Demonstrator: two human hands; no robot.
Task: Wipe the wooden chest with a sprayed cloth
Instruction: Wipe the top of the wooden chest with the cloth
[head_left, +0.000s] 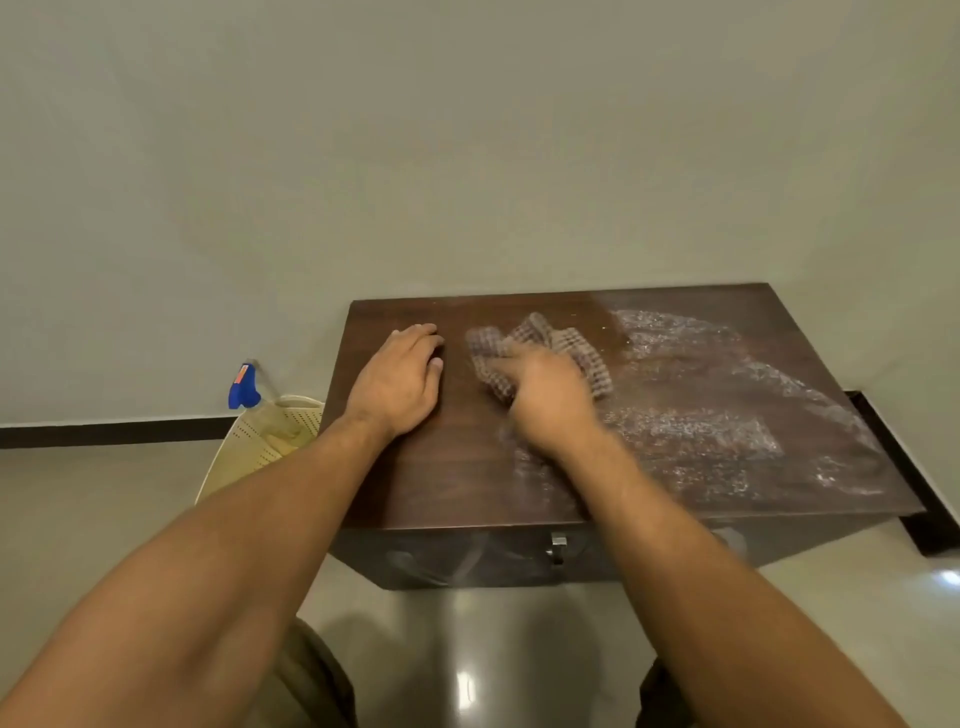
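Blurred by motion, the right hand (545, 395) presses on a checked waffle-weave cloth (540, 348) near the middle of the wooden chest (649, 467); its fingers are hidden in the fabric, so whether they grip it I cannot tell. Beside it, the left hand (400, 382) lies palm down on the dark lid with loosely curled fingers, grasping nothing. Whitish wet streaks cover the lid's right half. A small metal latch (557, 545) sits on the front. Left of the chest, a perforated cream basket (260, 441) half hides a blue-topped spray bottle (244, 389). Glossy pale floor tiles meet a plain wall
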